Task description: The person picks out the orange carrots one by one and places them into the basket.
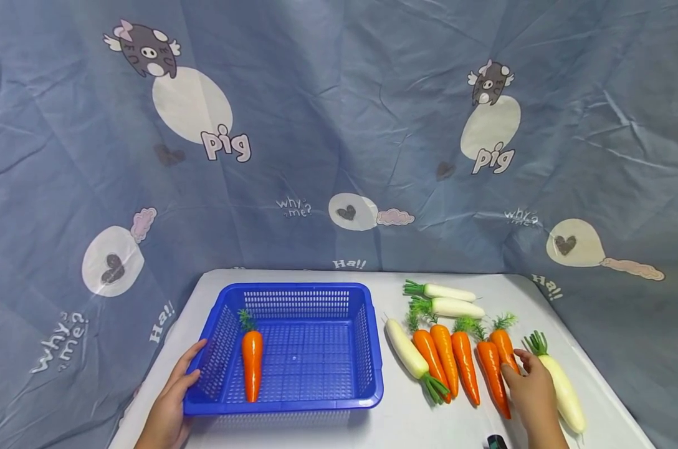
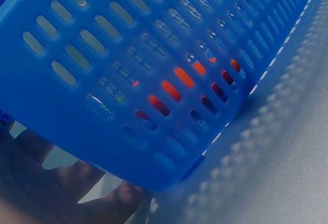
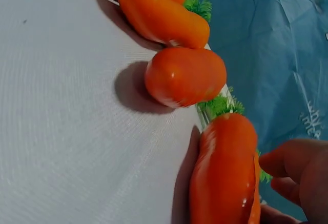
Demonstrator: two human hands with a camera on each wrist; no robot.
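Note:
A blue plastic basket point(image 1: 294, 406) stands on the left, one carrot point(image 1: 252, 365) lying inside it. My left hand point(image 1: 171, 399) holds the basket's left side at the rim; the left wrist view shows its fingers point(image 2: 77, 178) by the basket wall. On the right, my right hand point(image 1: 532, 390) is at the rightmost carrot point(image 1: 503, 346), thumb and forefinger curved close to it. That carrot lies partly behind a neighbouring carrot point(image 3: 223, 172) in the right wrist view. Whether the fingertips press on it is unclear.
Several more carrots point(image 1: 465, 368) lie side by side left of my right hand. White radishes point(image 1: 457, 307) lie behind them, another radish point(image 1: 406, 349) to their left, and one radish point(image 1: 563, 393) right of the hand. A small black object point(image 1: 496, 441) shows at the front edge.

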